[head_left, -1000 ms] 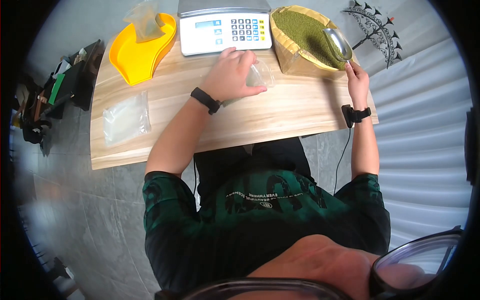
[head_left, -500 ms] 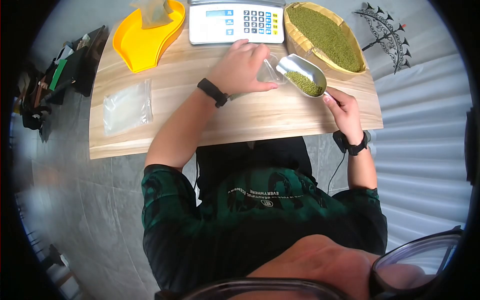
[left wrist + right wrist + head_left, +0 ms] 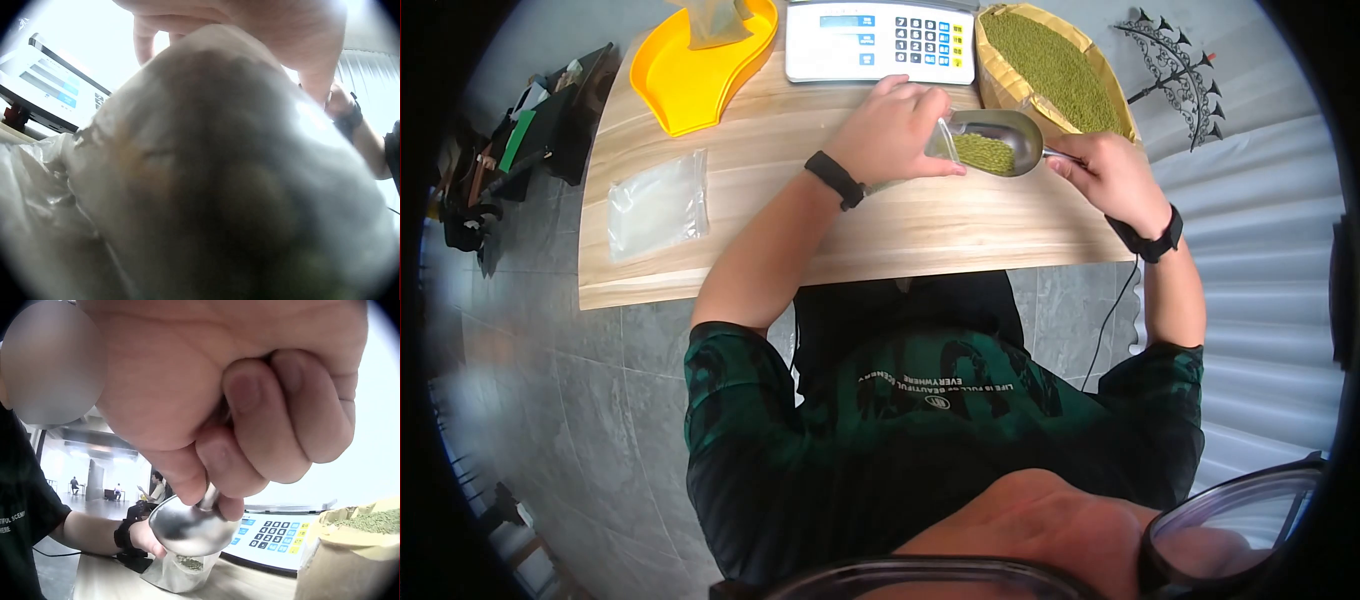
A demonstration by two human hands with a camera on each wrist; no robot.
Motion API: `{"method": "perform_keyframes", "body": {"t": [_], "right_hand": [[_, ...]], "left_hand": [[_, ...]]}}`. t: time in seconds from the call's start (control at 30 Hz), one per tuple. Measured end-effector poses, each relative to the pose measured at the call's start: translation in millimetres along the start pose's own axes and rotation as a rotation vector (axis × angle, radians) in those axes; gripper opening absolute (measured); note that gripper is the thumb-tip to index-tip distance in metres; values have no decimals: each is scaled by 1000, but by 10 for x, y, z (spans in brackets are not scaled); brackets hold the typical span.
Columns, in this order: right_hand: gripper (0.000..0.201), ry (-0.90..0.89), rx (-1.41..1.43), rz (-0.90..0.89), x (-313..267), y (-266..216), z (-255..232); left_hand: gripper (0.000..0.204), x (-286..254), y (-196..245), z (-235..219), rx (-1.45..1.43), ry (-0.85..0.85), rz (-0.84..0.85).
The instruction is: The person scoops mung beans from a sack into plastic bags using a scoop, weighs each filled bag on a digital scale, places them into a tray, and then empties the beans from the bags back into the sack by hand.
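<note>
My left hand [image 3: 890, 132] holds a clear plastic bag [image 3: 943, 143] by its mouth, low over the table in front of the scale. In the left wrist view the bag's cloudy side [image 3: 187, 156] fills most of the picture. My right hand [image 3: 1115, 175] grips the handle of a metal scoop [image 3: 1025, 135], fingers curled round it in the right wrist view. Green mung beans [image 3: 985, 153] lie in the scoop, whose front lip is at the bag's mouth, beside my left thumb. Some green shows inside the bag [image 3: 175, 578] in the right wrist view.
A digital scale [image 3: 830, 60] stands behind my left hand. To its right is a brown paper sack [image 3: 997, 82] of mung beans. At the back left, a yellow tray [image 3: 690, 85] carries a filled bag [image 3: 715, 25]. Flat plastic bags [image 3: 658, 207] lie at the left.
The scoop has come out of the sack with mung beans and moved left to the bag's mouth, now turned toward it. My left hand has stayed at the bag.
</note>
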State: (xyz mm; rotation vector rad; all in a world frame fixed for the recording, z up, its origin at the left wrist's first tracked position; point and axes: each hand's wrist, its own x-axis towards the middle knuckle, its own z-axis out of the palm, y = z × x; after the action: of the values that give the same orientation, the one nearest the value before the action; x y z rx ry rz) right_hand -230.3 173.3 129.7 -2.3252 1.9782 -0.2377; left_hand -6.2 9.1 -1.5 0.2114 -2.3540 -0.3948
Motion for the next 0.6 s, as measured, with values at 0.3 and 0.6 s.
{"method": "perform_keyframes", "body": {"t": [0.3,0.6], "right_hand": [[22,-125,-78,-73,171,-58,-160],[24,206,291,315,-467,1091,-290]], "left_hand": [[64,16,10,-25,116,27,0],[67,-8,-66,-16,-19,8,-53]]}}
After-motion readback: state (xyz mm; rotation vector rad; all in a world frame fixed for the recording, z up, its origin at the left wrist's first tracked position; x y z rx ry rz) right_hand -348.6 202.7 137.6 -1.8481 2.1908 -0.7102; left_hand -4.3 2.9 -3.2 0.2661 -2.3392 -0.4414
